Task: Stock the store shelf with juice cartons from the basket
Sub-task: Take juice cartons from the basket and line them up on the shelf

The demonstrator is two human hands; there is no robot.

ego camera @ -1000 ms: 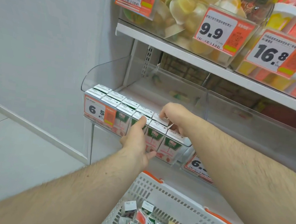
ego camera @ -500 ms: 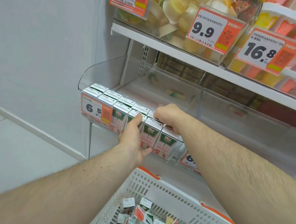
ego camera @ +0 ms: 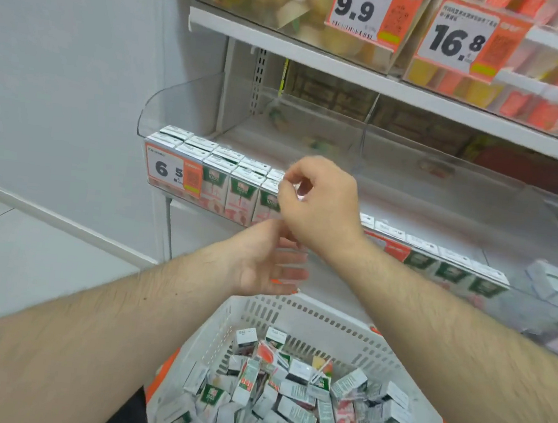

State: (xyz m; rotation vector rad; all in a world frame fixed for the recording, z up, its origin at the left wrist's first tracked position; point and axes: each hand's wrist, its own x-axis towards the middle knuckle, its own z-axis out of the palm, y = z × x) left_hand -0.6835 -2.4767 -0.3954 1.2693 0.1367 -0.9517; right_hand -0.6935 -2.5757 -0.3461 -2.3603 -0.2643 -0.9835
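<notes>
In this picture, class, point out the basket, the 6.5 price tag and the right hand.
basket (ego camera: 314, 322): head view, bare white far wall below the rim.
6.5 price tag (ego camera: 166, 169): head view, white area by the numerals.
right hand (ego camera: 322, 209): head view, back of the hand.
</notes>
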